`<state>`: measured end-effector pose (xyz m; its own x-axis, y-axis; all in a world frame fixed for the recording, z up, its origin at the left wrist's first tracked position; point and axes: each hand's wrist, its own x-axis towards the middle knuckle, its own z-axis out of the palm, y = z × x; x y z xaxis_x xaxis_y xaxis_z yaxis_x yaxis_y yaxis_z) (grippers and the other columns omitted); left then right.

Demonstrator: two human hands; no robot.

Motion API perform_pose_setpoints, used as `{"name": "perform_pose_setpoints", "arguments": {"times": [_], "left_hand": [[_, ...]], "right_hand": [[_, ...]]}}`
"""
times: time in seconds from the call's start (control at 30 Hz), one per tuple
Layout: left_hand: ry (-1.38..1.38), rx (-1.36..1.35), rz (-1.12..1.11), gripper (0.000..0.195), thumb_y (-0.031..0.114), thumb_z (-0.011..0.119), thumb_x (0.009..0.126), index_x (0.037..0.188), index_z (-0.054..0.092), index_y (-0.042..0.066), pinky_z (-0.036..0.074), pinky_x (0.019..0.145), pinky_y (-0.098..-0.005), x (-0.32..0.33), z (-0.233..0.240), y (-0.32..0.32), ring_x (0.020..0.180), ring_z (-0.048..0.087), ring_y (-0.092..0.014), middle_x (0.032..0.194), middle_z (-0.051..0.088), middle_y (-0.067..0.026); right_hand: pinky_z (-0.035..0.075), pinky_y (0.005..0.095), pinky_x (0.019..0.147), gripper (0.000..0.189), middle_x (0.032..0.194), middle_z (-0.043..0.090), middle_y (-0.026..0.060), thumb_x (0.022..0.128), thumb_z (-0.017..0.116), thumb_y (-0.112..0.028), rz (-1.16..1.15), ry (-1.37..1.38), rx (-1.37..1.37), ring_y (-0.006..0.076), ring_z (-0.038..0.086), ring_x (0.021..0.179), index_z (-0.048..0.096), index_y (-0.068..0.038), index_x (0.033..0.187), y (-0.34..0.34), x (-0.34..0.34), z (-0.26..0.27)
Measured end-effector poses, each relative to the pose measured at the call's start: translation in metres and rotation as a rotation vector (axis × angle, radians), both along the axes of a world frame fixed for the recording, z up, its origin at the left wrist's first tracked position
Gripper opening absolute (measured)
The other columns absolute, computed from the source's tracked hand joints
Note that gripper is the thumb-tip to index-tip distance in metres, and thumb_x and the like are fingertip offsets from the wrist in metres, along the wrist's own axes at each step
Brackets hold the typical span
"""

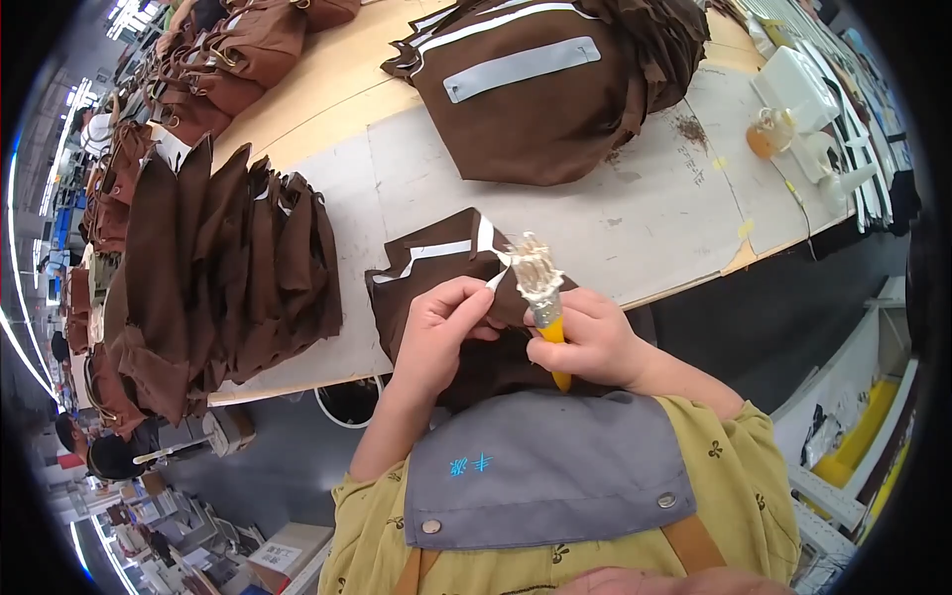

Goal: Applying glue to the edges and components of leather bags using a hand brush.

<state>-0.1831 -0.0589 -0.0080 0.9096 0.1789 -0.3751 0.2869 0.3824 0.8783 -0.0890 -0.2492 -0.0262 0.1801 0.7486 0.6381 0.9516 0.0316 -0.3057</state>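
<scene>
A brown fabric piece (439, 275) with white strips along its edges lies at the table's front edge and hangs over it towards my lap. My left hand (445, 320) pinches the loose end of a narrow white strip (497, 277) at the corner of this piece. In my right hand (595, 335) is a flat brush (552, 327) with a yellow handle, its bristles upward and coated in whitish paste. The fingertips of my right hand, behind the brush, are close to the fabric; whether they also grip it I cannot tell.
Folded brown fabric pieces (238, 297) stand in a row on the left. A stack of brown panels (520, 126), the top one bearing a grey strip, lies at the back. Finished brown bags (253, 44) are beyond. At right are a jar of amber liquid (770, 134) and a white container (799, 85).
</scene>
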Motion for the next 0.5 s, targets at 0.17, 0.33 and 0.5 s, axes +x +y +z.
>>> {"name": "perform_pose_setpoints", "arguments": {"times": [0.17, 0.33, 0.5], "left_hand": [[-0.212, -0.377, -0.052, 0.015, 0.011, 0.054, 0.097, 0.105, 0.063, 0.002, 0.052, 0.076, -0.0242, 0.009, -0.011, -0.008, 0.086, 0.062, -0.01, 0.095, 0.063, -0.0022], [-0.413, 0.02, -0.159, 0.019, -0.005, 0.057, 0.091, 0.109, 0.06, -0.003, 0.051, 0.085, -0.0276, 0.019, -0.003, -0.01, 0.094, 0.061, -0.014, 0.111, 0.056, -0.0063], [-0.505, 0.356, -0.191, 0.019, -0.008, 0.058, 0.088, 0.105, 0.063, -0.002, 0.05, 0.081, -0.025, 0.018, -0.004, -0.005, 0.094, 0.059, -0.013, 0.108, 0.058, -0.0073]], "right_hand": [[0.046, 0.0261, 0.059, 0.024, 0.078, 0.053, -0.0007, 0.068, 0.072, -0.011, -0.064, -0.006, 0.077, 0.0177, 0.06, 0.079, 0.061, -0.022, 0.086, -0.011, 0.006, 0.003], [0.046, 0.0282, 0.058, 0.033, 0.081, 0.062, 0.0015, 0.066, 0.078, -0.009, -0.066, -0.034, 0.077, 0.0193, 0.058, 0.069, 0.073, -0.014, 0.098, -0.024, 0.025, 0.037], [0.037, 0.0256, 0.051, 0.036, 0.071, 0.054, -0.0047, 0.065, 0.078, -0.014, 0.001, -0.169, -0.145, 0.0116, 0.048, 0.057, 0.074, -0.018, 0.101, -0.04, 0.036, 0.09]]}}
